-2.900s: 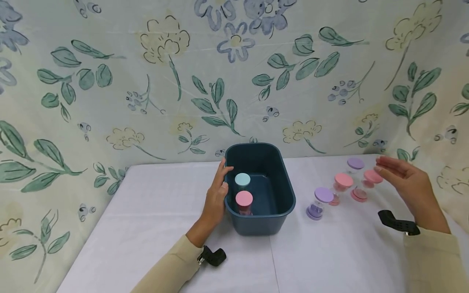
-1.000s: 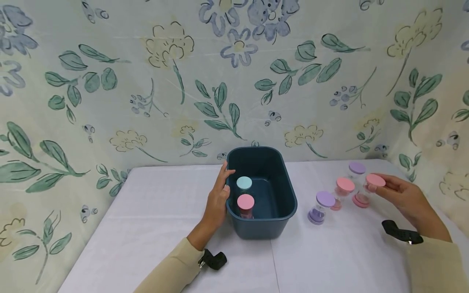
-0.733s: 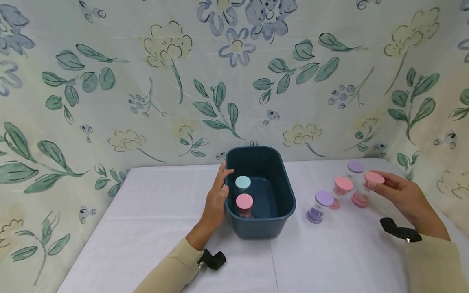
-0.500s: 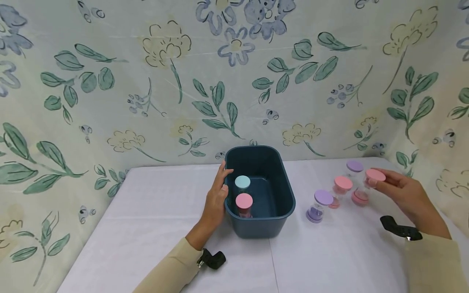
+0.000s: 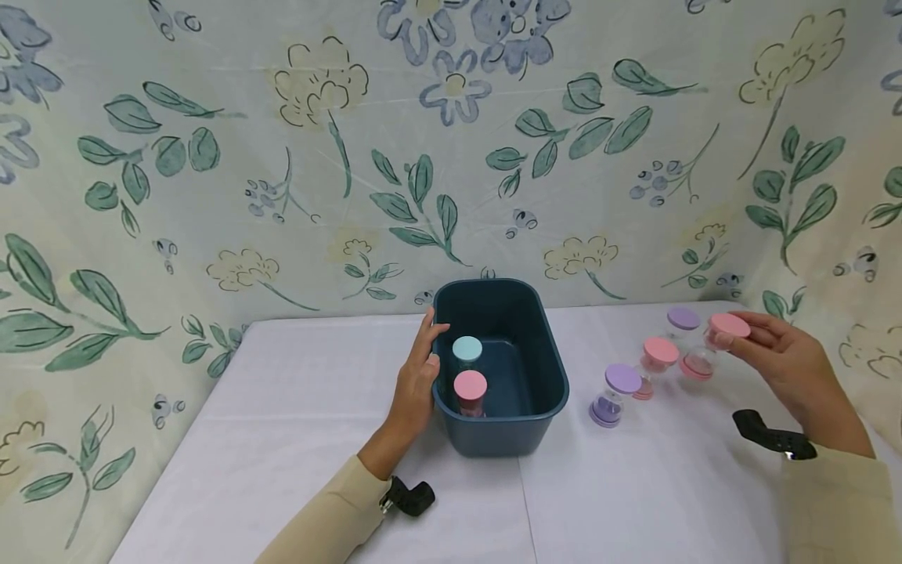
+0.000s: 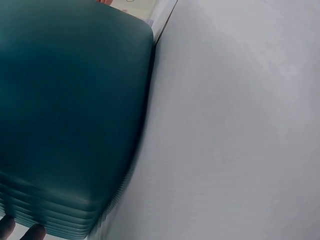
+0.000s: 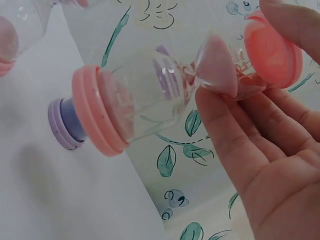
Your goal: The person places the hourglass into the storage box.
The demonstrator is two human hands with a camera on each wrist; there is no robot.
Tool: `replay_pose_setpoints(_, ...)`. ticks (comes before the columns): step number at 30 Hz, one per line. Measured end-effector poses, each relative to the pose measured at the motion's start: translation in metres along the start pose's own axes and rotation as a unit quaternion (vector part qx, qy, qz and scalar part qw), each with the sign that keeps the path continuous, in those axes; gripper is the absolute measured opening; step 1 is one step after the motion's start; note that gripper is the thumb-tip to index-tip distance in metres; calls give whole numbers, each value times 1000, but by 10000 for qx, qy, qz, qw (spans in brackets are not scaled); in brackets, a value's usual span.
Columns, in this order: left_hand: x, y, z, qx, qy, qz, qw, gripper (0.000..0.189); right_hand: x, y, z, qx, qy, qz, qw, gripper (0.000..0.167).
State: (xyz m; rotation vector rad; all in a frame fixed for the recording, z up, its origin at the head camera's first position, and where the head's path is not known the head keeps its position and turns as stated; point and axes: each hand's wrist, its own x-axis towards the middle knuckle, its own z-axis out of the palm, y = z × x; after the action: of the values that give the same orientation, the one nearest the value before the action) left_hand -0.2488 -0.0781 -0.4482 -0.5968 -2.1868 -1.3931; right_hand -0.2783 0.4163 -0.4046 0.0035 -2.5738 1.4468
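Observation:
In the head view my right hand (image 5: 792,364) pinches the pink top cap of a sand timer (image 5: 729,324) at the right of the table. The right wrist view shows this pink sand timer (image 7: 102,110) with its clear glass waist by my fingers and pink sand in both bulbs. My left hand (image 5: 412,392) rests along the left wall of a dark blue bin (image 5: 496,435), fingers extended, one fingertip over the rim. Inside the bin, on its left side, stand a light-blue-capped timer (image 5: 467,349) and a pink-capped one (image 5: 470,385).
Left of my right hand stand a purple sand timer (image 5: 623,378), another pink sand timer (image 5: 661,350) and, farther back, a second purple-capped timer (image 5: 683,317). A white cloth covers the table (image 5: 310,423). A flowered curtain (image 5: 282,196) hangs behind and at the sides.
My right hand has come in over the pink sand timer, taken its cap between thumb and fingers, and raised it slightly. The left hand stays at the bin.

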Motion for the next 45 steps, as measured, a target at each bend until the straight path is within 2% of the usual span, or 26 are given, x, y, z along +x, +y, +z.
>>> replay_pose_setpoints(7, -1, 1, 0, -37, 15, -25, 10000, 48, -5, -12, 0, -44, 264, -63, 9996, 65)
replay_pose_setpoints(12, 0, 1, 0, -27, 2, -21, 10000, 47, -8, -23, -1, 258, 373, -143, 9989, 64)
replay_pose_setpoints(17, 0, 2, 0, 13, -10, -40, 10000, 48, -12, -32, -1, 339, 488, -223, 9980, 63)
replay_pose_setpoints(21, 0, 1, 0, 5, -12, -55, 10000, 47, -14, -40, -1, 1122, 414, -445, 9918, 61)
replay_pose_setpoints(23, 0, 0, 0, -2, -11, -71, 10000, 48, -14, -44, 1, 1675, 337, -517, 9839, 61)
replay_pose_setpoints(24, 0, 0, 0, 16, -7, -78, 10000, 48, -14, -47, 1, 1728, 363, -512, 9830, 60)
replay_pose_setpoints(26, 0, 1, 0, 17, -1, -79, 10000, 48, -15, -51, 3, 1399, 464, -459, 9880, 60)
replay_pose_setpoints(30, 0, 0, 0, -10, 14, -49, 10000, 48, -17, -57, 7, 1173, 552, -422, 9907, 61)
replay_pose_setpoints(32, 0, 0, 0, -48, 4, -32, 10000, 48, -18, -59, 8, 1531, 460, -479, 9860, 61)
replay_pose_setpoints(33, 0, 0, 0, -55, 4, -21, 10000, 48, -19, -60, 9, 1535, 455, -488, 9859, 61)
replay_pose_setpoints(35, 1, 0, 0, -66, -4, -12, 10000, 47, -20, -63, 10, 1453, 436, -594, 9866, 60)
replay_pose_setpoints(39, 1, 0, 0, -8, 18, -3, 10000, 47, -21, -71, 13, 947, 539, -726, 9914, 59)
replay_pose_setpoints(41, 0, 1, -1, 1, 28, 11, 10000, 47, -22, -74, 15, 1109, 482, -767, 9897, 59)
replay_pose_setpoints(45, 0, 0, -1, -57, 17, 3, 10000, 48, -24, -81, 18, 1108, 389, -862, 9893, 56)
